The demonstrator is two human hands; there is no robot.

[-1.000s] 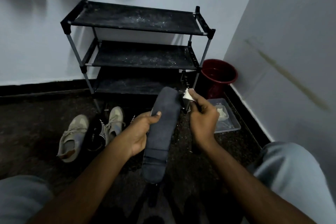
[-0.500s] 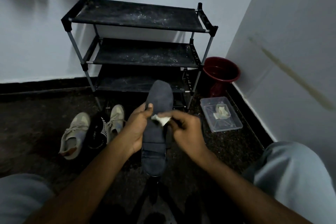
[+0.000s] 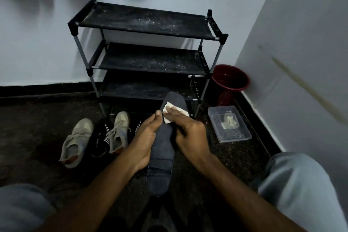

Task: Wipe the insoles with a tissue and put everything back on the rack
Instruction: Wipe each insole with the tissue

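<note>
A dark grey insole (image 3: 162,158) stands tilted in front of me, toe end pointing at the rack. My left hand (image 3: 145,141) grips its left edge, thumb on top. My right hand (image 3: 188,133) presses a white tissue (image 3: 174,111) flat on the insole's upper part with its fingers. The black three-shelf rack (image 3: 148,24) stands behind against the wall, its shelves dusty and bare. A pair of beige sneakers (image 3: 77,141) lies on the floor to the left, with dark striped footwear (image 3: 99,137) between and beside them.
A clear plastic box (image 3: 233,135) holding crumpled tissue sits on the floor right of the rack. A dark red bucket (image 3: 230,81) stands in the corner behind it. The right wall is close. My knees in grey trousers frame the bottom corners.
My right hand brought the tissue from beside the insole onto its surface, then slid it up toward the toe end. The left hand keeps its grip.
</note>
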